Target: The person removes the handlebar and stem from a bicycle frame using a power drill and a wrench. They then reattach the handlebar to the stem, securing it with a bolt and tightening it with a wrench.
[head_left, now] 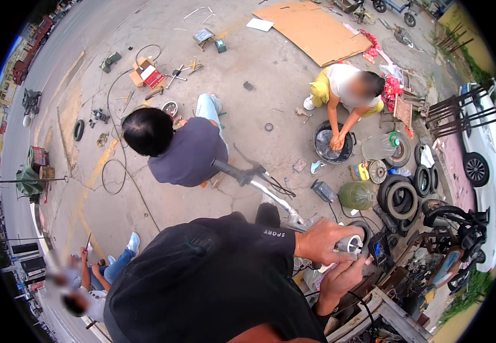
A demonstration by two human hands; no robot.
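Observation:
My left hand [326, 240] is closed around a short silvery metal tube fitting [352, 244], whose round open end shows between thumb and fingers. From below, my right hand [341, 281] pinches the lower edge of the same fitting. A silver handlebar [279, 202] with a black grip and brake lever runs up and left from beside my left hand. Whether the fitting joins the handlebar is hidden by my hand. Black fabric covers both my forearms.
A person in grey [191, 151] crouches ahead; another washes hands in a black basin [339, 157]. Tyres [397, 197], a green jug [357, 195] and a black battery [323, 191] stand at right. A wooden frame [393, 314] and scrap parts lie below. A hose [111, 108] trails at left.

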